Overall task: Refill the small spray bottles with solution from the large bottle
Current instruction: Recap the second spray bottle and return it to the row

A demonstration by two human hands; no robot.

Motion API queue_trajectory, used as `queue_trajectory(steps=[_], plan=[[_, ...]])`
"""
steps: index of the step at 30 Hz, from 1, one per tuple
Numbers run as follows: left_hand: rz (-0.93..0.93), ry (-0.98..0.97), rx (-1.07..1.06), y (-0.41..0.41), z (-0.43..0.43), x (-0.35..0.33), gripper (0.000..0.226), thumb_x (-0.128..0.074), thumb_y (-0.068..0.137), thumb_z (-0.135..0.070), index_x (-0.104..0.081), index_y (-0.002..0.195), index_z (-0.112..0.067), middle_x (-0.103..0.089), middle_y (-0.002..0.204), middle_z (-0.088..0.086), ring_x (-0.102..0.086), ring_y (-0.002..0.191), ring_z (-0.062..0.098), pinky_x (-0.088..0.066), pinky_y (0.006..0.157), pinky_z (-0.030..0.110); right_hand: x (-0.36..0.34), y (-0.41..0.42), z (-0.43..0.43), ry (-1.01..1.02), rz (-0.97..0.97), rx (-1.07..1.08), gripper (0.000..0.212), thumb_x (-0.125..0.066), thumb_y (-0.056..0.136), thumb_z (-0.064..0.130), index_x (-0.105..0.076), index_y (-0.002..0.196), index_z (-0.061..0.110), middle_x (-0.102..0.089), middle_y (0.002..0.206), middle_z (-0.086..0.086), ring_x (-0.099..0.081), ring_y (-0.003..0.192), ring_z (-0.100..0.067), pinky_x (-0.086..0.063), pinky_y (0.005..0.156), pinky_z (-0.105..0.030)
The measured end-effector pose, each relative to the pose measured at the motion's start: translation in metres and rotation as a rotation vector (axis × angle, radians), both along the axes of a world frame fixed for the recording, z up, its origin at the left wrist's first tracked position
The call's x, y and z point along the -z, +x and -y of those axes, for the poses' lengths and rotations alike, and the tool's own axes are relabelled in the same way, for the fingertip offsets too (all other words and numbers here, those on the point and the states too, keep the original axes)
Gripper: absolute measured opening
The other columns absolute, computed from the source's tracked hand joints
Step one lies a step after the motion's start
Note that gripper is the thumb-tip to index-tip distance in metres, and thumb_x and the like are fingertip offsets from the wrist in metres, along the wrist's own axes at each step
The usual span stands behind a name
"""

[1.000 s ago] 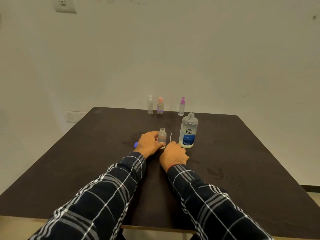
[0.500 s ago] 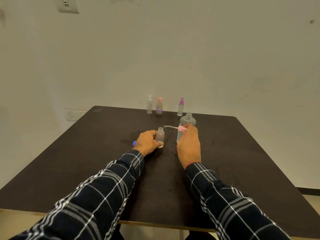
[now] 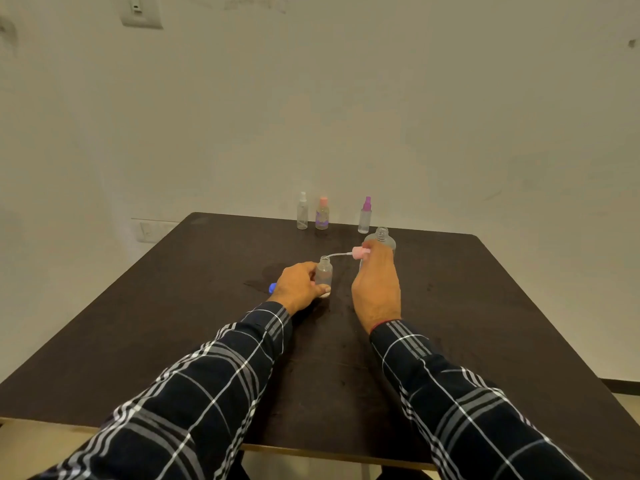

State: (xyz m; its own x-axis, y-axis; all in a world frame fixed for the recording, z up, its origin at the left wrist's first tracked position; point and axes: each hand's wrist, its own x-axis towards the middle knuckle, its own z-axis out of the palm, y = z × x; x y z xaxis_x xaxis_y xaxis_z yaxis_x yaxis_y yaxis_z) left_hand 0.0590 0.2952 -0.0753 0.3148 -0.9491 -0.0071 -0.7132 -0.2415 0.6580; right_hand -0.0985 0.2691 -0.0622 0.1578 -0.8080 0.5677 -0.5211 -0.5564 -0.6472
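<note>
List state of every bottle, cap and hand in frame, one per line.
Small bottle: upright, uncapped, held.
Left hand: gripping small bottle.
Pink spray head: off, tube tip at small bottle's mouth.
Right hand: holding pink spray head.
Large bottle: upright, uncapped.
Three back bottles: upright, capped.
Blue cap: on table.

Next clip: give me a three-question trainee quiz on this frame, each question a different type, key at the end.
1. True or false: the small bottle in the left hand is capped.
2. How many small spray bottles stand at the table's far edge?
3. The right hand holds: A) the large bottle B) a pink spray pump with dip tube C) nothing

Key: 1 false; 2 three; 3 B
</note>
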Motion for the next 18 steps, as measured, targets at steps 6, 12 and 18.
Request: queue_trajectory(steps=[6,12,18], plan=[[-0.015,-0.017,0.007,0.0,-0.001,0.001,0.05,-0.075,0.088,-0.029,-0.057,0.133,-0.018,-0.066,0.125,0.004,-0.061,0.112,0.02,-0.048,0.1,0.035,-0.009,0.006,0.001,0.024,-0.151,-0.045,0.036,-0.049,0.093,-0.005,-0.053,0.124,0.012,-0.056,0.12,-0.008,-0.054,0.106,-0.019,-0.045,0.095,-0.033],[-0.019,-0.052,0.012,0.002,-0.001,0.005,0.04,-0.077,0.086,-0.031,-0.064,0.122,-0.019,-0.07,0.112,0.0,-0.065,0.1,0.016,-0.053,0.093,0.034,-0.02,0.03,0.016,0.087,-0.376,-0.222,0.03,-0.054,0.099,0.011,-0.055,0.128,0.016,-0.052,0.126,-0.007,-0.054,0.112,-0.02,-0.043,0.097,-0.027],[-0.044,-0.042,0.017,0.002,0.0,0.005,0.038,-0.074,0.088,-0.029,-0.063,0.122,-0.019,-0.069,0.112,0.001,-0.064,0.102,0.017,-0.052,0.096,0.037,-0.012,0.039,0.026,0.282,-0.166,-0.248,0.028,-0.052,0.101,0.017,-0.061,0.128,0.019,-0.055,0.128,-0.005,-0.055,0.118,-0.018,-0.042,0.097,-0.023]])
